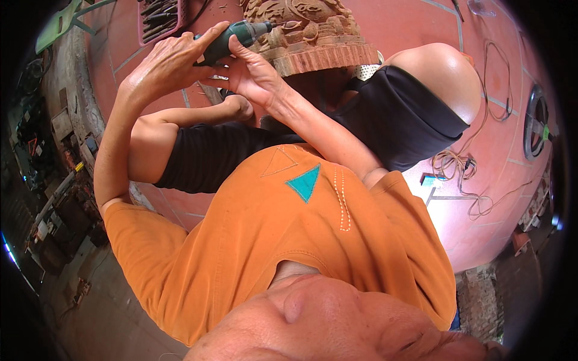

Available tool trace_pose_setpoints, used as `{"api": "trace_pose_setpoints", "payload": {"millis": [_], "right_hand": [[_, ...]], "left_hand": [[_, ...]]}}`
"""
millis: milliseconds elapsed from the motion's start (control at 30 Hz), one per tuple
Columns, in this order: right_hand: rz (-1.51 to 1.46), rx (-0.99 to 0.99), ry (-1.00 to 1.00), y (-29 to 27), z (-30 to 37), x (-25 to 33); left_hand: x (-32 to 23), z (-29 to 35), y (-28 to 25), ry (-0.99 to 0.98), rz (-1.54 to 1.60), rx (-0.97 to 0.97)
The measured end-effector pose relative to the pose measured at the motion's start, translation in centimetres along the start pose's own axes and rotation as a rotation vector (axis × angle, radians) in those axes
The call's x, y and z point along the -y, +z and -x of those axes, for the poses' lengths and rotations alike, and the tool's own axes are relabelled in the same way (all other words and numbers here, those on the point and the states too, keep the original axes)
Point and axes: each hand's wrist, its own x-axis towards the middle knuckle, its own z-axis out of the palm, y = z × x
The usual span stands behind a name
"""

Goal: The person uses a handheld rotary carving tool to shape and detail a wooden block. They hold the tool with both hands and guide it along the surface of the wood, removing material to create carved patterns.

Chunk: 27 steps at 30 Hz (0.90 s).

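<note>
A dark green rotary tool (pixel 232 42) is held up between my two hands at the top of the view. My left hand (pixel 174 63) wraps it from the left, with the index finger lying along its body. From below, my right hand (pixel 256 78) steadies it, its thumb pressed near the front end and its other fingers partly behind the tool. The thin bit points right, at a brown wood carving (pixel 313 39) with deep relief and a flat striped base edge. Whether the bit touches the wood, I cannot tell.
A pink basket (pixel 142 24) of chisels (pixel 159 17) stands left of the tool. Far left are a green plastic piece (pixel 57 27) and a long log (pixel 75 90). Cables (pixel 448 162), a small blue box (pixel 429 180) and a black ring (pixel 527 123) lie right, past my bent knee (pixel 448 78).
</note>
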Motion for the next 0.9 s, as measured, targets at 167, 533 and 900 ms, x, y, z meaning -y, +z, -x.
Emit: {"api": "trace_pose_setpoints", "payload": {"millis": [167, 533, 900], "right_hand": [[0.008, 0.012, 0.002, -0.2, 0.0, -0.1], [-0.009, 0.015, 0.023, -0.2, 0.4, -0.3], [-0.018, 0.018, 0.008, 1.0, 1.1, -0.1]], "left_hand": [[-0.4, 0.0, -0.4, -0.014, -0.032, 0.024], [-0.8, 0.3, -0.6, -0.034, -0.035, 0.062], [-0.6, 0.5, -0.9, -0.015, -0.001, 0.033]]}}
